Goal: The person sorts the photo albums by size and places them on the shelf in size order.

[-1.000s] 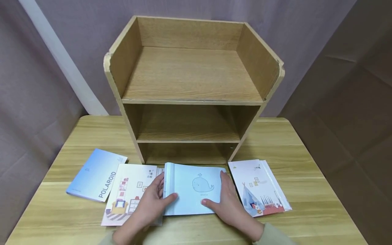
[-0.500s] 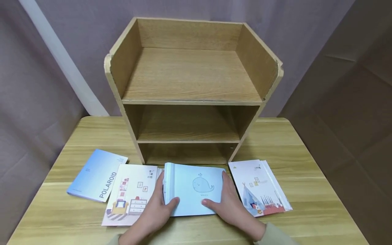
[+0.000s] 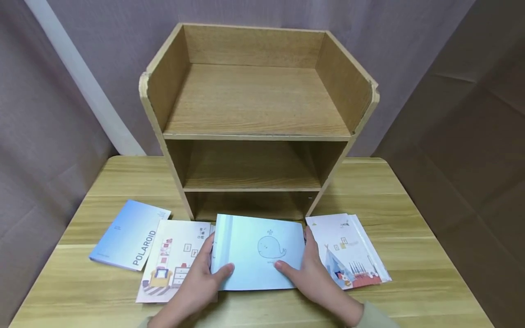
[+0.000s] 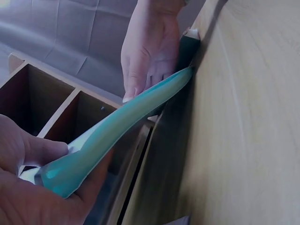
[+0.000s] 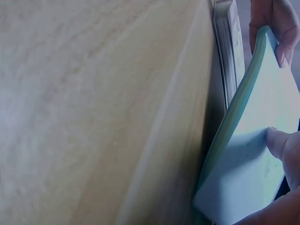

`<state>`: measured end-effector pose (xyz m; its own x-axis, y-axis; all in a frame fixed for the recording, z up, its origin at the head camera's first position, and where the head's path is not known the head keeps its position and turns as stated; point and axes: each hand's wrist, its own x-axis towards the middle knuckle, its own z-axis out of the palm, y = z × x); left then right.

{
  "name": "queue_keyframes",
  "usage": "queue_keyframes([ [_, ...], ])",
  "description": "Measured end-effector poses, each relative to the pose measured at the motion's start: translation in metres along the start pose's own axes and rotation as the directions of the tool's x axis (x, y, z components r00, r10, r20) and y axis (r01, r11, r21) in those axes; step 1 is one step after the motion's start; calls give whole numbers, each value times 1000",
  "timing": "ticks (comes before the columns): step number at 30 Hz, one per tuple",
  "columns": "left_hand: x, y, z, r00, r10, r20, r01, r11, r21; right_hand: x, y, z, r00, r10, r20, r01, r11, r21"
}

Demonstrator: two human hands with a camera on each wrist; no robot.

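A light blue book (image 3: 254, 253) with a whale drawn on its cover is held between both hands in front of the shelf. My left hand (image 3: 203, 273) grips its left end, thumb on the cover and fingers underneath. My right hand (image 3: 313, 273) holds the right end the same way. Seen edge-on in the left wrist view, the book (image 4: 126, 119) bows; its left end is raised off the table while its right end dips close to the tabletop. Partly behind the left hand lies a white book (image 3: 164, 246) with a room drawing.
A wooden shelf (image 3: 258, 135) with several levels stands at the back of the table (image 3: 414, 282). To the left lies a blue book marked POLAROID (image 3: 123, 234), overlapped by the white one. Another white book, with a tent drawing (image 3: 346, 250), lies right.
The light blue book looks larger and its left end has shifted slightly left, lifted a little toward the camera. Both hands moved with it; the other books stay where they were.
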<state>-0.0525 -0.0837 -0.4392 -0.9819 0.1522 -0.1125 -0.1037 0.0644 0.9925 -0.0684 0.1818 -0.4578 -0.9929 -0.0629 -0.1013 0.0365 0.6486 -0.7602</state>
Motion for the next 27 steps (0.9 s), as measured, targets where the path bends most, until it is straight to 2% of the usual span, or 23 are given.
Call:
queue_keyframes([
  [6,-5,5,-9,1000,29,0,-29,998,-54,-1,-2,-3,1000,20,20,-22,996,92],
  [11,-5,9,-14,998,67,8,-66,990,-126,0,-5,-3,1000,-18,24,14,985,174],
  [14,-5,9,-16,996,88,1,-86,983,-161,0,-6,-2,999,-23,25,16,970,241],
  [20,-7,8,-20,994,109,-29,-113,977,-180,0,-8,-1,998,37,49,-52,937,344],
  [23,-7,7,-23,990,140,-36,-144,971,-189,1,-10,-1,997,30,77,-58,916,397],
  [27,-7,6,-26,983,177,-42,-181,963,-198,-1,-11,-2,997,8,79,-41,903,428],
])
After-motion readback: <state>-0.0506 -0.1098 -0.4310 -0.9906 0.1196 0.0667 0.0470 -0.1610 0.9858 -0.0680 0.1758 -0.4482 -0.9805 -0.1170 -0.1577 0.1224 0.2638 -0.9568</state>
